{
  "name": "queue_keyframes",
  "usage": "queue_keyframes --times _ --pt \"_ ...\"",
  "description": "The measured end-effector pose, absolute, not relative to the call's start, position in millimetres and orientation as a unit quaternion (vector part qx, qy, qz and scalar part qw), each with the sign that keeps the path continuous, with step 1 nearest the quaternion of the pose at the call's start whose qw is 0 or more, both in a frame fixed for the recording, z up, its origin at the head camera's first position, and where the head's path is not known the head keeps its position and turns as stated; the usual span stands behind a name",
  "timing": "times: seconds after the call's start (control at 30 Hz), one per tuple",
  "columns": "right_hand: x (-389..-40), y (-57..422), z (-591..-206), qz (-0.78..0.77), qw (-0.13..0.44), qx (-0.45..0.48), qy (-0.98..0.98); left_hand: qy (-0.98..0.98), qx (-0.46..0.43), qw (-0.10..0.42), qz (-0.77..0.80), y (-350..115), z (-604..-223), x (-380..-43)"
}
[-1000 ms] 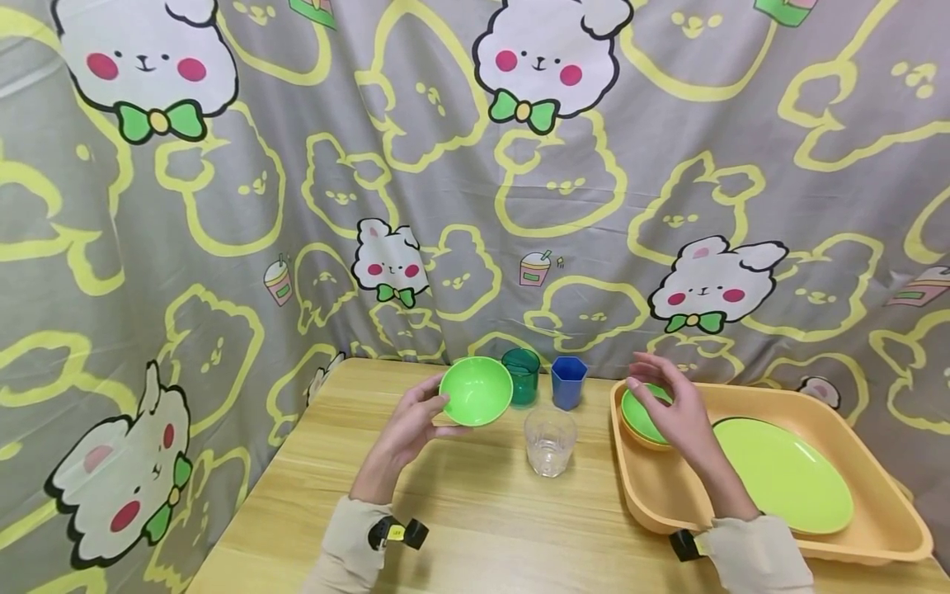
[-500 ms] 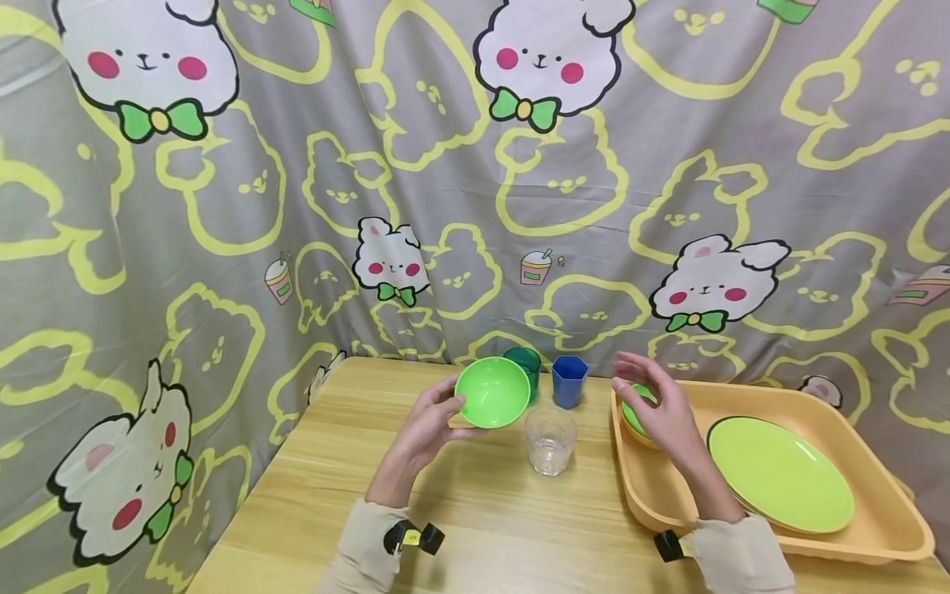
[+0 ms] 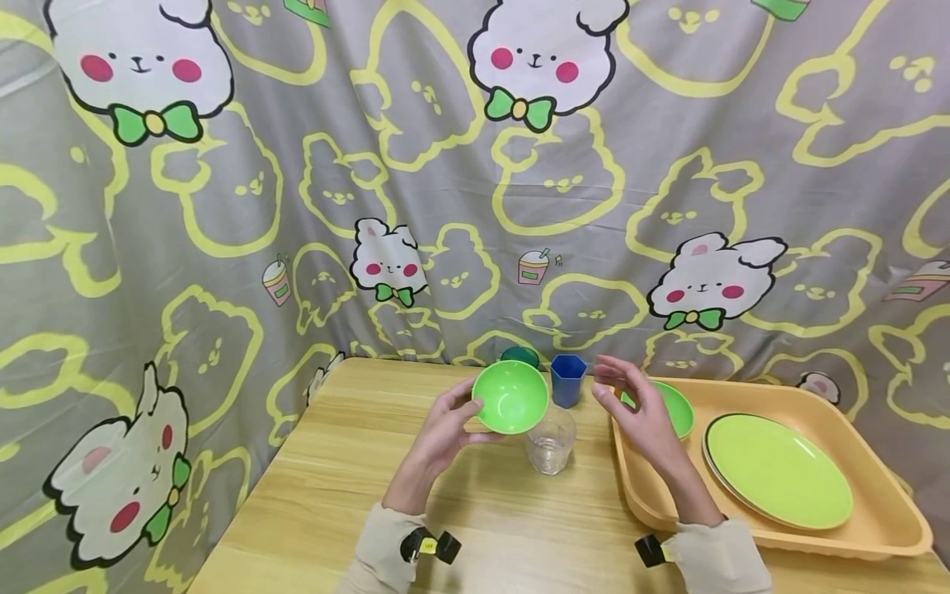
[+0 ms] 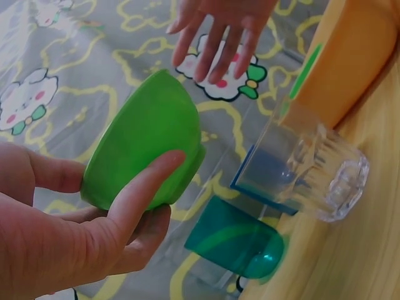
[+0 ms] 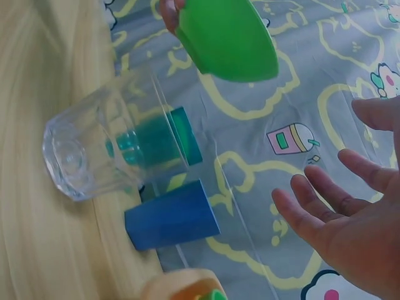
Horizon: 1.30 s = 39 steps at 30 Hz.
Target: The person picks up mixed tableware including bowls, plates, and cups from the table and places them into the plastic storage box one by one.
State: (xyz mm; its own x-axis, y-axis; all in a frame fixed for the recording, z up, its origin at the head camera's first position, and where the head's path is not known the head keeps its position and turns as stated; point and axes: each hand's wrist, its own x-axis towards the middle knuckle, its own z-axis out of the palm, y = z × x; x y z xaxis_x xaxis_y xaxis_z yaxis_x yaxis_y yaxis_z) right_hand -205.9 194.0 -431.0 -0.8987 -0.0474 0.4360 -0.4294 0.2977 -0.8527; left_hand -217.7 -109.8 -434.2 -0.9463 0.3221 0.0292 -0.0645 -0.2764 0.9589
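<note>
My left hand (image 3: 445,429) grips a bright green bowl (image 3: 510,398), thumb on one side and fingers on the other. In the head view the bowl is tipped toward me and its inside shows bare. The left wrist view shows the bowl's outer side (image 4: 147,134) above the cups. My right hand (image 3: 634,412) holds nothing, its fingers spread and slightly bent, over the tray's left edge. Between and below the hands stands a clear glass (image 3: 551,445). A blue cup (image 3: 568,381) is behind it, and a teal cup (image 3: 521,356) is mostly hidden by the bowl.
An orange tray (image 3: 853,412) lies at the right of the wooden table (image 3: 334,462). In it are a lime-green oval plate (image 3: 779,470), with another rim below it, and a green bowl (image 3: 677,410) partly behind my right hand. A patterned curtain (image 3: 460,190) hangs behind the table.
My left hand has carried the green bowl to the right, now covering much of the teal cup. The right hand has moved left toward it, uncovering more of the bowl in the tray.
</note>
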Motion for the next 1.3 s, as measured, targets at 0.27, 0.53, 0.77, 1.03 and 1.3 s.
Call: queue_keyframes --times 0.27,0.53,0.77,1.03,1.3 --pt "-206.4 181.1 -435.5 0.605 0.149 0.181 -0.761 0.590 0.111 0.114 0.791 -100.9 -434.2 -218.0" --pt "-203.7 171.7 -440.7 0.622 0.133 0.187 -0.749 0.591 0.112 0.121 0.790 -91.6 -435.9 -215.5" --pt "-201.5 168.0 -445.0 0.634 0.124 0.190 -0.740 0.593 0.116 0.121 0.787 -83.6 -436.9 -214.9" --pt "-199.8 164.2 -450.2 0.645 0.112 0.170 -0.737 0.600 0.139 0.120 0.778 -76.0 -437.1 -215.5" --pt "-199.7 163.0 -457.2 0.657 0.109 0.167 -0.727 0.608 0.141 0.123 0.772 -71.5 -438.5 -214.2"
